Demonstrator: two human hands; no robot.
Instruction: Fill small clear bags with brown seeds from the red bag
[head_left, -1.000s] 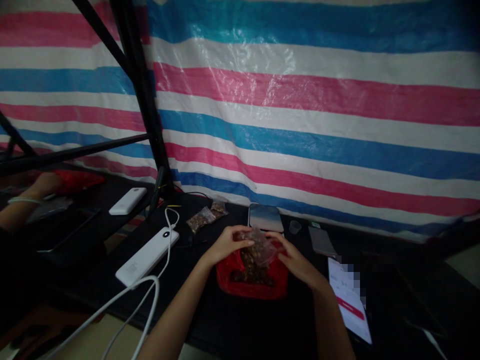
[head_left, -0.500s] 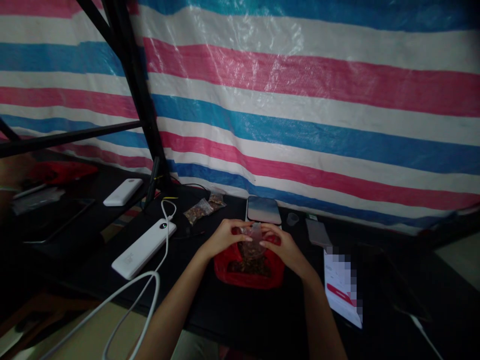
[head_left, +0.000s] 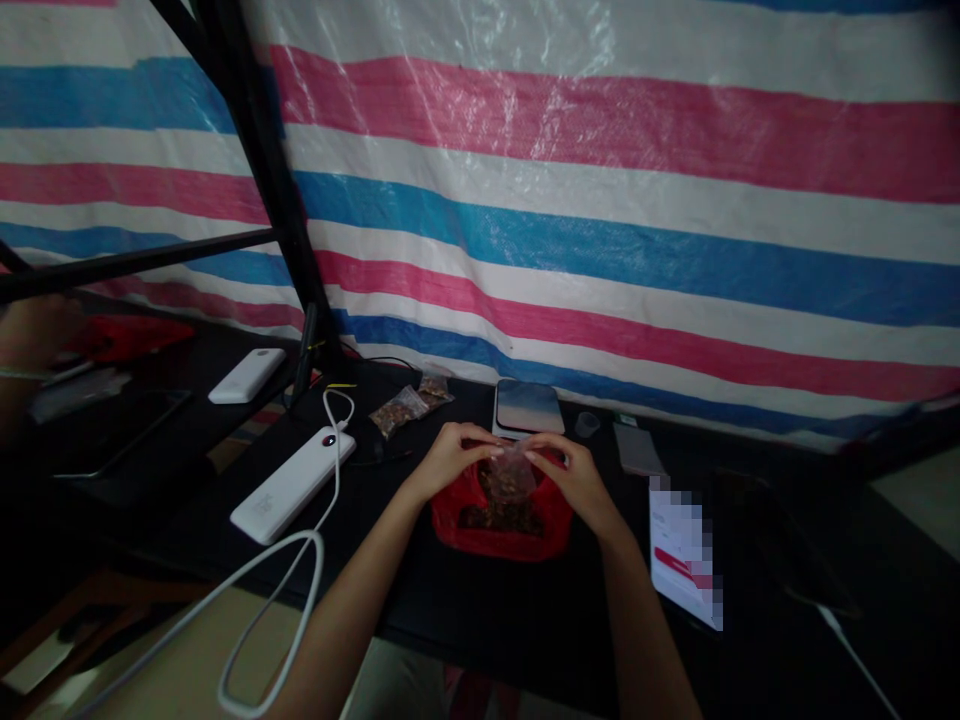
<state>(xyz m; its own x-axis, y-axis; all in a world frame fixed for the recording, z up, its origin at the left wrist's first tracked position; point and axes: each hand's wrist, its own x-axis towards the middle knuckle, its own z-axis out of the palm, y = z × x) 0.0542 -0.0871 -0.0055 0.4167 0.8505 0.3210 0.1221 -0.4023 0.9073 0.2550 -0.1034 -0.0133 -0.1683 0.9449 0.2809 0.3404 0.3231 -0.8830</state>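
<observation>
Between my two hands is a small clear plastic bag with brown bits in its lower part. My left hand pinches its top edge at the left, thumb against fingers. At the right end of that edge my right hand pinches in the same way. Beneath it a red plastic bag lies spread open on the black table, holding a heap of loose dark brown bits. Just behind my hands is a small flat scale, its front partly hidden.
Filled clear packets lie back left. A white power bank with a looping white cable sits left of my arm. A lit phone, a grey flat item and a small clear cup are right. Another person's hand shows far left.
My hands have flattened and straightened the clear bag's top edge, their fingertips moving slightly apart. The whole view has shifted a little. At far left the other person's hand has moved.
</observation>
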